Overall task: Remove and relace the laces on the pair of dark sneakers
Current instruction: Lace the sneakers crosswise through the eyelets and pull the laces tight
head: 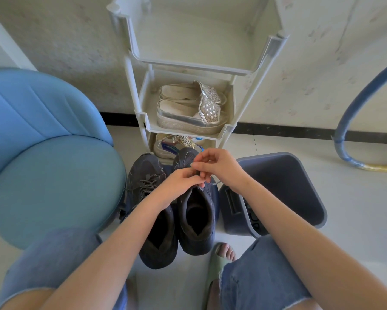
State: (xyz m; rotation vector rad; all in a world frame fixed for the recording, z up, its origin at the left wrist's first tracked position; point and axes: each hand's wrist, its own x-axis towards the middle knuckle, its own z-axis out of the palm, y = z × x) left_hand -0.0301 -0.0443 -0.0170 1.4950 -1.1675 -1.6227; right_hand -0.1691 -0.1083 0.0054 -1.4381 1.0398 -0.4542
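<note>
On the floor at 6 o'clock from the shoe rack (143,124), head view, the pair of dark sneakers stands side by side between the person's knees, toes toward 12 o'clock. The first sneaker (150,175), at 9 o'clock of the pair, has its own lacing crossed through the eyelets. The second sneaker (197,211), at 3 o'clock, shows an open collar with nothing crossing its upper eyelets. Both hands work just above its throat.

Step in hand, as judged: handling the lace (214,182) at the mid eyelets of the second sneaker. Whether it is coming out or going in cannot be told. The first sneaker appears not yet unlaced, so the task is probably in its early half.

Left hand (183,181): fingers curled, tips pinching the lace at the eyelet row. Right hand (220,168): fingers curled, pinching the same lace. A thin loop hangs at 6 o'clock of its fingers.

Next move, as judged: one hand steadies the eyelet row while the other draws the lace straight through, without snagging.
</note>
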